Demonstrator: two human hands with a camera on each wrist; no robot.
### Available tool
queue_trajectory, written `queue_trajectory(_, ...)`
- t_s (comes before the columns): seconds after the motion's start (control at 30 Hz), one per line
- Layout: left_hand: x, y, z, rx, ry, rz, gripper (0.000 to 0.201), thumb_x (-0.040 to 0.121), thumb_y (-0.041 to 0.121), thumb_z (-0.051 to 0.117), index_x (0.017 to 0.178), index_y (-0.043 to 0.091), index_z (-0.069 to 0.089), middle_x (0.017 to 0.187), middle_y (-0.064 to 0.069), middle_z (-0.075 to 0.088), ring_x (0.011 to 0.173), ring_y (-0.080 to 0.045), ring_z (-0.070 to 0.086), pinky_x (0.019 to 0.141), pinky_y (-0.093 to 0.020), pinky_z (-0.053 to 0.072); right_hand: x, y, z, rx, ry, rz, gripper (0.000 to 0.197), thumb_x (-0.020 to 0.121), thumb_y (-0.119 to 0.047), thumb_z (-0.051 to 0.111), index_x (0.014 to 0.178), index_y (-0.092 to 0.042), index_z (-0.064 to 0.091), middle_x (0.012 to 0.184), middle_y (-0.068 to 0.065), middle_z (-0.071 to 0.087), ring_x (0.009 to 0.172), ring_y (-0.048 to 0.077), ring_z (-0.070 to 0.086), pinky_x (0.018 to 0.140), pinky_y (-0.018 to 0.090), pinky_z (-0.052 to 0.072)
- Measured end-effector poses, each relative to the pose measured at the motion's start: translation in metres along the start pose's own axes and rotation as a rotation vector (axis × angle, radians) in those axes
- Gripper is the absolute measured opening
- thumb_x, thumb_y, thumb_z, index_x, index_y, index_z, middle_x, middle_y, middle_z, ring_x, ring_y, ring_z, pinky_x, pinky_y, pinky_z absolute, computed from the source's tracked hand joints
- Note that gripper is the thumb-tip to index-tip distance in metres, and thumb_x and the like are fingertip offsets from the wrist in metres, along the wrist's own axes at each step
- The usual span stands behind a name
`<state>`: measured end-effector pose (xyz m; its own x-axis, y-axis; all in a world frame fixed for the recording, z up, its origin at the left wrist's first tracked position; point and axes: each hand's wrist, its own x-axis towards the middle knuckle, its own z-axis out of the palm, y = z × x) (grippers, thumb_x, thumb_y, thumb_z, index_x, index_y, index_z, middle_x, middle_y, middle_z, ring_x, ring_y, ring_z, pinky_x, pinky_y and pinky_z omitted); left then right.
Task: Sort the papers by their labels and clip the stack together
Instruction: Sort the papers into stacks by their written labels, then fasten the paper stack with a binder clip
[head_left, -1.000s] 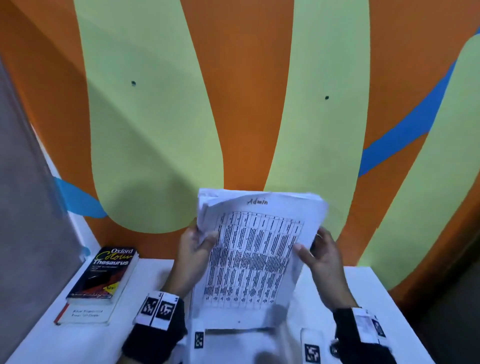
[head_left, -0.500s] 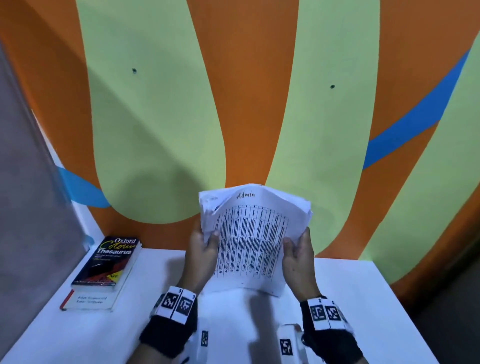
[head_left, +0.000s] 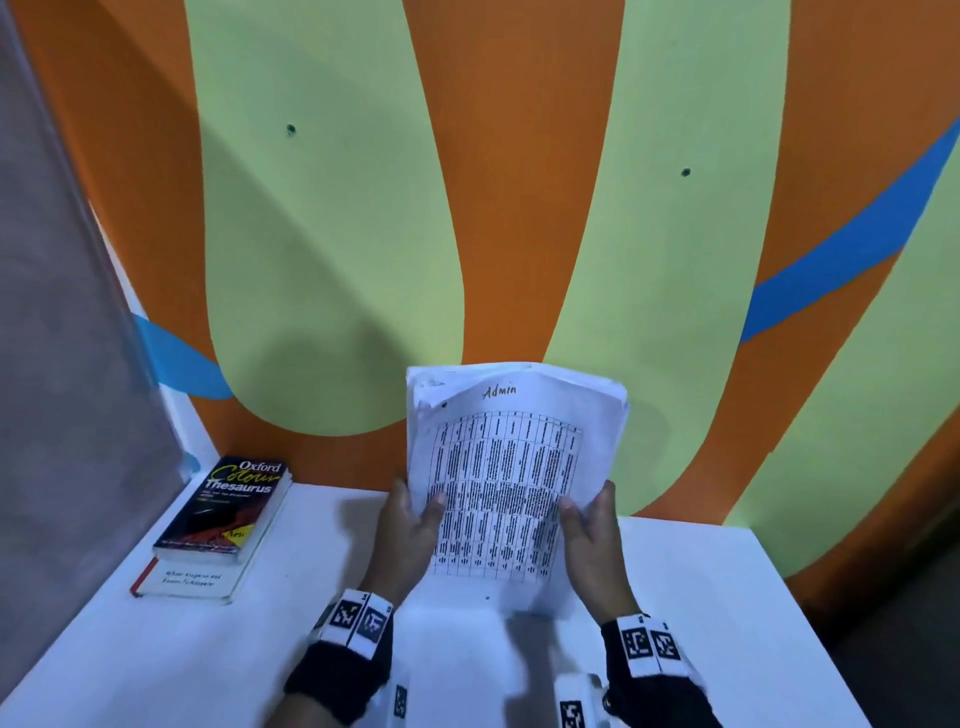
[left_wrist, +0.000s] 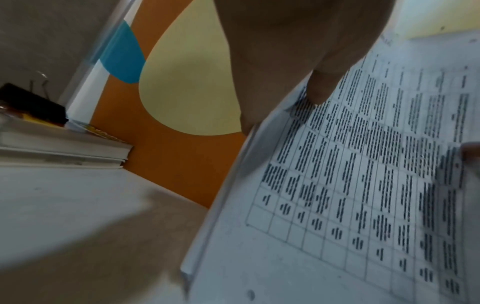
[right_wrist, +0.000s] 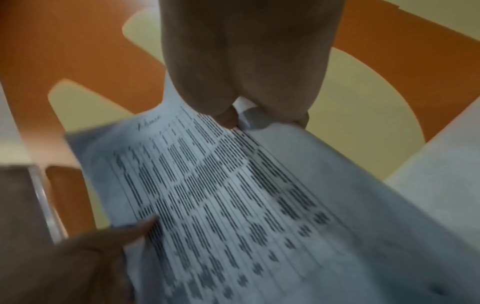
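A stack of white papers (head_left: 506, 483) stands upright, its bottom edge near the white table (head_left: 182, 649). The top sheet carries a printed grid and the handwritten label "Admin". My left hand (head_left: 413, 525) grips the stack's left edge, thumb on the front sheet. My right hand (head_left: 589, 525) grips the right edge the same way. In the left wrist view the papers (left_wrist: 363, 185) fill the right side, and a black binder clip (left_wrist: 33, 102) lies on top of the books at the far left. The right wrist view shows the papers (right_wrist: 233, 205) held by both thumbs.
Two stacked books, the upper one an Oxford Colour Thesaurus (head_left: 228, 509), lie at the table's back left corner. A wall painted orange, green and blue (head_left: 519, 208) rises right behind the table. A grey panel (head_left: 62, 364) stands on the left.
The stack came down from a raised, fanned position to stand on end near the table. Both hands slid to its lower side edges and squared the sheets together.
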<state>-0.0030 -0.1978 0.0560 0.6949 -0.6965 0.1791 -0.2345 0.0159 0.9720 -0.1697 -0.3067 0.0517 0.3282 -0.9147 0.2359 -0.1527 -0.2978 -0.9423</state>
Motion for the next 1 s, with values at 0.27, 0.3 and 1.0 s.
queue_trajectory(0.27,-0.005,0.047,-0.058,-0.027,-0.154,-0.134,0.037,0.076,0.051,0.072,0.099,0.030,0.052,0.100,0.019,0.060,0.094,0.002,0.060,0.098,-0.030,0.043,0.008,-0.013,0.014,0.039,-0.043,-0.128,0.029,0.094,-0.001,0.051,0.122,0.002,0.044,0.102,0.023,0.053,0.094,0.022,0.050,0.084,0.013,0.040)
queue_trajectory(0.3,-0.001,0.048,-0.072,-0.005,-0.130,-0.121,0.037,0.076,0.051,0.072,0.099,0.027,0.054,0.100,0.016,0.062,0.093,0.002,0.060,0.102,-0.035,0.043,0.008,-0.019,0.023,0.070,-0.071,-0.139,0.029,0.094,-0.002,0.052,0.122,0.000,0.046,0.107,0.022,0.056,0.099,0.023,0.053,0.089,0.019,0.040)
queue_trajectory(1.0,-0.009,0.128,-0.290,0.460,0.817,0.397,0.016,0.088,0.025,0.064,0.091,0.011,0.070,0.073,-0.004,0.067,0.061,-0.012,0.060,0.053,-0.026,0.044,-0.035,-0.047,0.333,-0.682,-0.767,-0.824,0.038,0.074,-0.022,0.069,0.112,-0.019,0.065,0.130,0.017,0.053,0.115,0.038,0.051,0.085,0.047,0.050)
